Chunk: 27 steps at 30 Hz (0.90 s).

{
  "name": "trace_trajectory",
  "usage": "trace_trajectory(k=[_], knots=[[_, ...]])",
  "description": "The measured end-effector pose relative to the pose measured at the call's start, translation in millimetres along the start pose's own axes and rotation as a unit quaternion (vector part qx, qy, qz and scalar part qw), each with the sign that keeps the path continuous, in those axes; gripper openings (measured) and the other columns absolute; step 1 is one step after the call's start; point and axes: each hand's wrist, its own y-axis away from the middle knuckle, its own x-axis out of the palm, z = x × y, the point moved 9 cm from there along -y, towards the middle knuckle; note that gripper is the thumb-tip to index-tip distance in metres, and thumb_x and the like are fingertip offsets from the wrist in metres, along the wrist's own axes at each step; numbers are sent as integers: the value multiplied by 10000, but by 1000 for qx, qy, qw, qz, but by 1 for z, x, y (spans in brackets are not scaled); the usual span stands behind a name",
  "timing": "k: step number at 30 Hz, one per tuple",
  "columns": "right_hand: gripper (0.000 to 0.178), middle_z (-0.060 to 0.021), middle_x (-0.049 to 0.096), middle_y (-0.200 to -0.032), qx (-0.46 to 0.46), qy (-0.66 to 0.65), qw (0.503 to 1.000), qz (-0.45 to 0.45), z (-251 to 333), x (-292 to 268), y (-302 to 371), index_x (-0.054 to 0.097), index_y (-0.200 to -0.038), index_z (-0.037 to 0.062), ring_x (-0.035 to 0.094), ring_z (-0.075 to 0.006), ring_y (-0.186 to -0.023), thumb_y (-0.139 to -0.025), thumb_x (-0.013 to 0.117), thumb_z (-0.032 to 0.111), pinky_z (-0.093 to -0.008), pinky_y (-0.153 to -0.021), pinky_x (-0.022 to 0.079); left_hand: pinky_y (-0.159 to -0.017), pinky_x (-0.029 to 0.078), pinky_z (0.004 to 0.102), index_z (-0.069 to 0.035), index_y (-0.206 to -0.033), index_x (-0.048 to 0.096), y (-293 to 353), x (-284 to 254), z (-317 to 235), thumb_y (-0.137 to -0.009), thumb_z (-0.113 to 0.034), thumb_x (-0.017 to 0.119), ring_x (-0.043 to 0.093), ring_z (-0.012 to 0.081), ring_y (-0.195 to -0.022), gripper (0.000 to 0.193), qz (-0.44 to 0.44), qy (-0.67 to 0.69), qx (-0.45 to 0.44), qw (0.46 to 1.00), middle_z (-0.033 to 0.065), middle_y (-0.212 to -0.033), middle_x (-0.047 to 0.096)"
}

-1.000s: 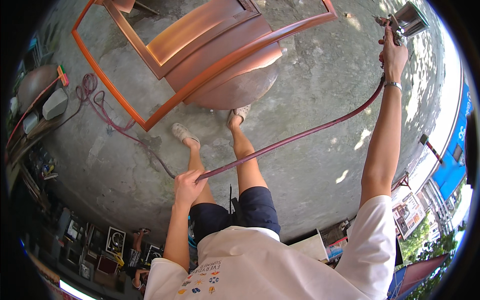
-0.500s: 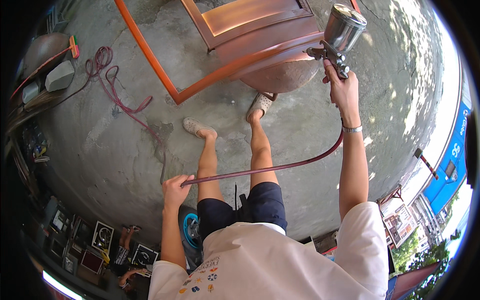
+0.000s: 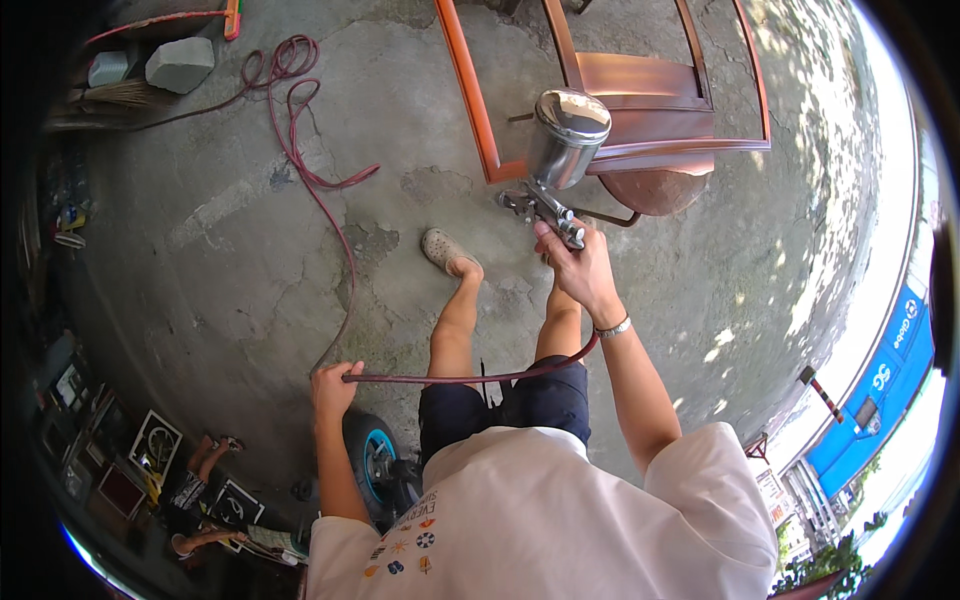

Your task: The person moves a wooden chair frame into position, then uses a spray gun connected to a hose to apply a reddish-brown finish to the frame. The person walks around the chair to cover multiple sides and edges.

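Reading clock positions from the middle of the view, we begin at 10 o'clock with a pale grey block (image 3: 180, 65) near the edge of the concrete floor (image 3: 225, 270). At 11 o'clock a maroon hose (image 3: 430, 379) lies in loops, then runs down to the left hand (image 3: 332, 388) at 8 o'clock, its fingers curled closed around it. A blue-rimmed wheel (image 3: 374, 455) sits at 7 o'clock. Near 6 o'clock, the white shirt (image 3: 590, 510) carries dark lettering over small coloured pictures. The hose crosses the dark shorts (image 3: 550, 405) toward the right wrist. The right hand (image 3: 588, 272), just past 2 o'clock, is wrapped about a silver spray gun (image 3: 548, 208), though most fingers are hidden. The gun lies at 11 o'clock from that hand and 2 o'clock from the left. Beyond it, at 1 o'clock, stands an orange-brown frame (image 3: 655, 125). Furthest right, at 3 o'clock, we find white lettering on a blue banner (image 3: 850, 450).
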Motion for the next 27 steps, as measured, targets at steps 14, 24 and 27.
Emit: trace_trajectory(k=[14, 24, 27], knots=[[323, -62, 596, -771, -132, -109, 981, 94, 214, 42, 84, 547, -1062, 28, 569, -187, -704, -980, 648, 323, -339, -658, 458, -701, 475, 505, -51, -850, 741, 9, 6, 122, -896, -435, 699, 607, 477, -787, 389, 64, 26, -108, 992, 237, -776, 657], [270, -78, 565, -675, -110, -95, 987, -74, 259, -13, 23, 613, -1018, -6, 510, -159, -611, -961, 672, 252, -316, -615, 450, -638, 438, 482, 2, -777, 655, -96, -118, 99, -920, -378, 687, 533, 458, -676, 407, -1, 22, -78, 997, 244, -690, 583], [186, -82, 576, -640, -178, -65, 963, -194, 267, -31, -14, 634, -1011, -3, 516, -142, -562, -922, 702, 146, -308, -563, 443, -643, 438, 478, 5, -782, 649, -134, -164, 95, -922, -363, 687, 534, 442, -664, 396, -49, 22, -90, 995, 230, -684, 595]])
